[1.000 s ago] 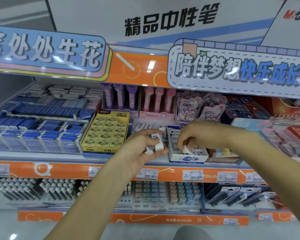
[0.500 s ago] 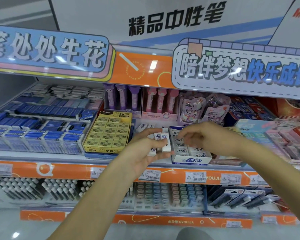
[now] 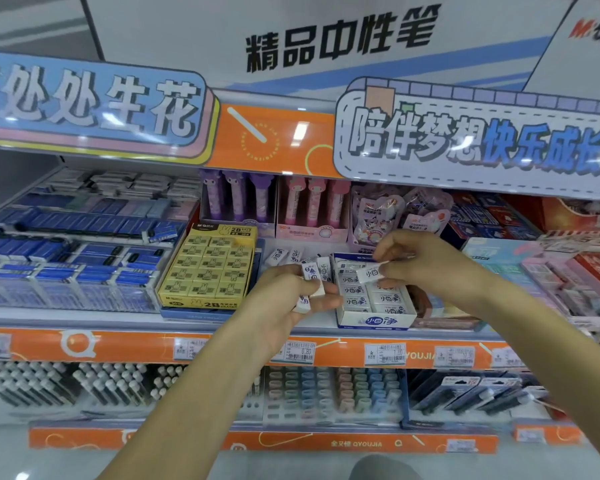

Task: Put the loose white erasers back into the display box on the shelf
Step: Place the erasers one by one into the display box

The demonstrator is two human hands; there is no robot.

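The white display box [image 3: 374,321] with blue print stands at the shelf's front edge and holds several white erasers in rows. Just left of it, my left hand [image 3: 284,299] is shut on a small bunch of white erasers [image 3: 313,275], palm turned toward the box. Over the back half of the box, my right hand [image 3: 426,261] pinches one white eraser [image 3: 369,274] between thumb and fingers. Two loose white erasers [image 3: 286,255] lie on the shelf behind my left hand.
A yellow box of 2B erasers [image 3: 208,271] sits directly left of my left hand. Blue eraser packs [image 3: 66,258] fill the shelf's left side. Pink and purple pen boxes [image 3: 274,206] stand behind. Red and pink packs [image 3: 568,271] crowd the right. The orange shelf edge [image 3: 222,346] carries price tags.
My right hand came out of the box, reached to my left hand and now holds one eraser taken from the bunch, back over the box. My left hand stayed almost in place.
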